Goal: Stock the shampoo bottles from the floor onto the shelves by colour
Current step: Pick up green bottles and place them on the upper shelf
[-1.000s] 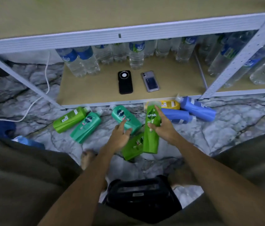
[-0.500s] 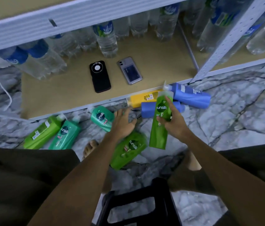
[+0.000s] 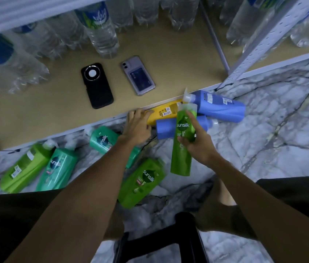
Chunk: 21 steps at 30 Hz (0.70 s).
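Note:
My right hand [image 3: 199, 143] grips a tall green shampoo bottle [image 3: 182, 149] upright above the floor. My left hand [image 3: 137, 126] reaches to the base of a yellow bottle [image 3: 166, 112] lying against the shelf edge, fingers laid over its end. Two blue bottles [image 3: 220, 107] [image 3: 166, 128] lie beside and below the yellow one. On the marble floor lie a green bottle [image 3: 142, 183], two teal bottles [image 3: 102, 139] [image 3: 56, 168] and a light green bottle [image 3: 24, 168].
The low wooden shelf [image 3: 169, 73] holds a black phone [image 3: 96, 85], a grey phone [image 3: 138, 74] and several clear water bottles [image 3: 100, 29] at the back. A white perforated upright [image 3: 260, 40] stands at right. A black stool [image 3: 161, 243] sits between my legs.
The view has dipped closer to the floor. My left hand moved from the teal bottle forward to the yellow bottle's end. My right hand keeps holding the green bottle, now nearer the blue ones.

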Motion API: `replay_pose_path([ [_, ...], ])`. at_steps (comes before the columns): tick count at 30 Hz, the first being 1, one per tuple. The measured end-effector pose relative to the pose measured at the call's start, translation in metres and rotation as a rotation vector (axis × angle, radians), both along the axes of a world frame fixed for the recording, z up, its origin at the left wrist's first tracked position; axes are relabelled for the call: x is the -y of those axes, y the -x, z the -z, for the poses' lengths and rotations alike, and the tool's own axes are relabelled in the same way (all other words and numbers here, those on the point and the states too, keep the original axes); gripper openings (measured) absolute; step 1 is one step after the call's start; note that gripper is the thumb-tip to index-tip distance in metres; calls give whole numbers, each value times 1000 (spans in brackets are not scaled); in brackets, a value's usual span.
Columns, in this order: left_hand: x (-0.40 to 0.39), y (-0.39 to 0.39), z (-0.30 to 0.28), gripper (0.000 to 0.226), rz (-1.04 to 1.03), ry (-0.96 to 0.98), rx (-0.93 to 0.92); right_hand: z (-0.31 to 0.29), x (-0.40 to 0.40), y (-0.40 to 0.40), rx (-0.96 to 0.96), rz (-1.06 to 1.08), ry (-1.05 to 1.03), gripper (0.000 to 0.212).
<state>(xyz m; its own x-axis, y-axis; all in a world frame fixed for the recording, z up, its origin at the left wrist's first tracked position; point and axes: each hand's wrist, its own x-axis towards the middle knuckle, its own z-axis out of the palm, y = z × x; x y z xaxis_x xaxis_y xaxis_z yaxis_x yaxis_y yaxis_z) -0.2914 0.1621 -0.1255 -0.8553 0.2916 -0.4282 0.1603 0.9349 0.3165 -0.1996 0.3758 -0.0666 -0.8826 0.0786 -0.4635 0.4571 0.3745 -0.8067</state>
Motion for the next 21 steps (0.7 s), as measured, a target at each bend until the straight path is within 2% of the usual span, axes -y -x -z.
replay_pose_path([
  [7, 2, -8, 1, 67, 66, -9, 173, 6, -6, -2, -1, 9, 20, 88],
  [11, 7, -20, 7, 76, 31, -79, 351, 9, -10, -9, 50, 35, 5, 86],
  [16, -11, -26, 0, 73, -40, -241, 347, 14, -15, -23, 60, 22, -14, 86],
  [18, -15, -26, 0, 75, -17, -216, 330, 16, -16, -23, 54, 18, -19, 86],
  [21, -18, -29, -3, 92, 60, -171, 327, 17, -16, -19, 37, 22, -20, 85],
])
